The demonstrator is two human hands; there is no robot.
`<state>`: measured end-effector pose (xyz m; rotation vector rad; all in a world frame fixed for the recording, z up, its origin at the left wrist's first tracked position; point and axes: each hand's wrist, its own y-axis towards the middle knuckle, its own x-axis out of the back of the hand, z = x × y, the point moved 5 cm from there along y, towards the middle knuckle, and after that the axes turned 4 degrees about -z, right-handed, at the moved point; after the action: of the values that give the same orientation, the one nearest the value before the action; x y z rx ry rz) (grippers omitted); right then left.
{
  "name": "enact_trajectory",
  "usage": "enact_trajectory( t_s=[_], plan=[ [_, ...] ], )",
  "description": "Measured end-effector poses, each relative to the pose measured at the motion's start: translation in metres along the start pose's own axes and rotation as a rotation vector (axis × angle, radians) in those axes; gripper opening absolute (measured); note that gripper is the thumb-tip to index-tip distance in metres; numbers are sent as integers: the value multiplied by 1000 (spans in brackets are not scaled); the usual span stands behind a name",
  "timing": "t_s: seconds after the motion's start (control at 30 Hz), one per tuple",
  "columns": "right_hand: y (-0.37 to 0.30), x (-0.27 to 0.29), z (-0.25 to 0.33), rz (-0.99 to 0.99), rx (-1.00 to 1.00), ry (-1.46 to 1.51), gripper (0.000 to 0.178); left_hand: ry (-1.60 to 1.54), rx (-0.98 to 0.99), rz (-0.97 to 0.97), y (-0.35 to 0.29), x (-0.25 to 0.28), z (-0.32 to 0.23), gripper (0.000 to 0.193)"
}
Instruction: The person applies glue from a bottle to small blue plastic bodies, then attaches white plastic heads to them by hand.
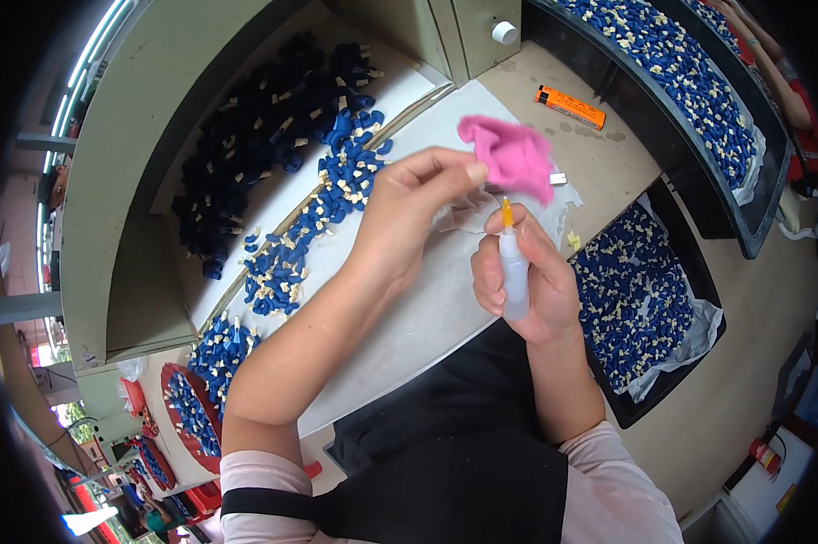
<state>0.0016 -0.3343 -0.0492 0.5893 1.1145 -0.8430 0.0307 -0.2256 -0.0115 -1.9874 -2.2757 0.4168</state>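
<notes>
My left hand [413, 199] pinches the edge of a crumpled pink cloth [513, 156] between thumb and fingers. Closed around a small translucent squeeze bottle [515, 272] is my right hand [545, 281]. The bottle stands nearly upright, and its yellow nozzle [507, 213] points up just below the cloth. Behind the hands, a crumpled white tissue [463, 216] lies on the white work surface [373, 335]. Many small blue pieces with cream-coloured bits [341, 177] are heaped to the left of my left hand.
A curved grey-green hood [110, 181] arches over a dark pile of blue pieces at left. Black trays [622, 417] of similar pieces stand at right and upper right. An orange tube-shaped thing [569, 107] lies beyond the cloth. Another person's arm [772, 68] shows at far right.
</notes>
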Motion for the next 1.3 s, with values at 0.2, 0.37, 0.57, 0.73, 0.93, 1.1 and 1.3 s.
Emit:
enact_trajectory(
  t_s=[0.2,0.37,0.57,0.73,0.93,1.1,1.3],
  plan=[
    [0,0,-2,37,-43,117,31,-203,34,114,-20,-9,4,11],
    [-1,1,-8,39,-60,169,32,-258,6,152,-23,-8,5,10],
    [-2,-3,-10,-36,-16,121,32,-293,20,175,-20,-6,9,9],
    [-4,-4,0,-237,187,-270,23,-254,84,204,-17,-7,10,7],
    [-2,-4,-1,-235,236,-306,21,-328,81,176,-16,-11,11,5],
    [0,-4,-4,-239,220,-261,20,-342,25,98,-16,-13,13,5],
    [-5,2,-14,-281,183,-289,20,-297,-118,-28,-1,-10,-7,7]
  ],
)
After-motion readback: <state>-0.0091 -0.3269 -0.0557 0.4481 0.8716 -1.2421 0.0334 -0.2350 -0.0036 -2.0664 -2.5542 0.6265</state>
